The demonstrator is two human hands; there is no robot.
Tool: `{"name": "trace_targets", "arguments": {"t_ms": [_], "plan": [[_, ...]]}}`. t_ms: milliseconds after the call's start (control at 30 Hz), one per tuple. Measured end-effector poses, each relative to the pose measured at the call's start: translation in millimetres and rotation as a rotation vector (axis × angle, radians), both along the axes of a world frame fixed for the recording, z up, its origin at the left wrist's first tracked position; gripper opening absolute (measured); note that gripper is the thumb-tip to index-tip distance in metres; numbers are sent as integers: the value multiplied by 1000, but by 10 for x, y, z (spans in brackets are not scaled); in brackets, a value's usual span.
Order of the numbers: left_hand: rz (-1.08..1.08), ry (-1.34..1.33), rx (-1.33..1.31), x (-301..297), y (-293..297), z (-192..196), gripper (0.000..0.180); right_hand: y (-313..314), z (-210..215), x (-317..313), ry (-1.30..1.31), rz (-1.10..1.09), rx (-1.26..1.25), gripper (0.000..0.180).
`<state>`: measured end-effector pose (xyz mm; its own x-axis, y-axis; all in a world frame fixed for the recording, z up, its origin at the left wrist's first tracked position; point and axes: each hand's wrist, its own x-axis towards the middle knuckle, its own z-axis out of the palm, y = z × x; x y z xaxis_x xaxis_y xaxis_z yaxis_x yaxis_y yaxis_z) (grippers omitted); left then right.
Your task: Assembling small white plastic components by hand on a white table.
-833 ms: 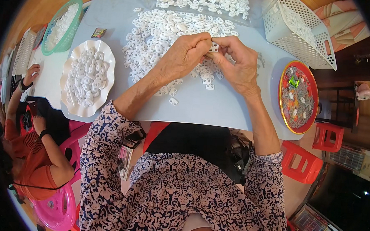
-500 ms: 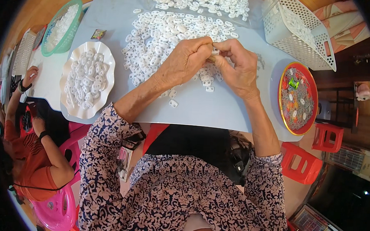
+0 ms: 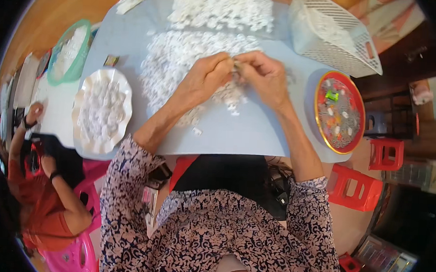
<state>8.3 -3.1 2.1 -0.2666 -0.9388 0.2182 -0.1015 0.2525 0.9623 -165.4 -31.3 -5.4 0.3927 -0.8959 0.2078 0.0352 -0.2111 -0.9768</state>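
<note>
My left hand (image 3: 209,75) and my right hand (image 3: 263,75) meet over a heap of small white oval plastic pieces (image 3: 175,52) on the grey-blue table (image 3: 237,137). Both hands are closed, their fingertips pinched together. Whatever sits between them is too small and blurred to name. One loose white piece (image 3: 197,131) lies nearer to me than the heap. On the left stands a scalloped white dish (image 3: 126,126) filled with the same kind of pieces. To the right is a red round tray with a gold rim (image 3: 362,111), holding many small grey metal parts and a few white pieces.
Behind the heap lies another batch of white pieces (image 3: 222,8). A white perforated basket (image 3: 330,55) stands at the far right, a green basket (image 3: 58,76) at the far left. A person in an orange top (image 3: 52,196) sits at left. Red stools (image 3: 356,187) stand at right.
The view has shifted slightly, so the table and its contents sit a little differently in the picture. My hands stay together above the heap, fingers still pinching.
</note>
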Motion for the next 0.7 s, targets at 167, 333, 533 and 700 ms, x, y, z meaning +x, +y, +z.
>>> {"name": "trace_targets", "arguments": {"t_ms": [167,333,533,700], "plan": [[60,-91,20,-1,12,-44,16,4,37,66,54,-44,-35,10],[44,92,67,-7,-13,-72,15,6,200,-12,129,-240,-202,9],[154,173,13,61,-77,18,21,-688,853,-808,138,-583,-539,16],[207,245,-19,82,-133,-15,24,-775,818,-1049,768,-649,-886,12]]}}
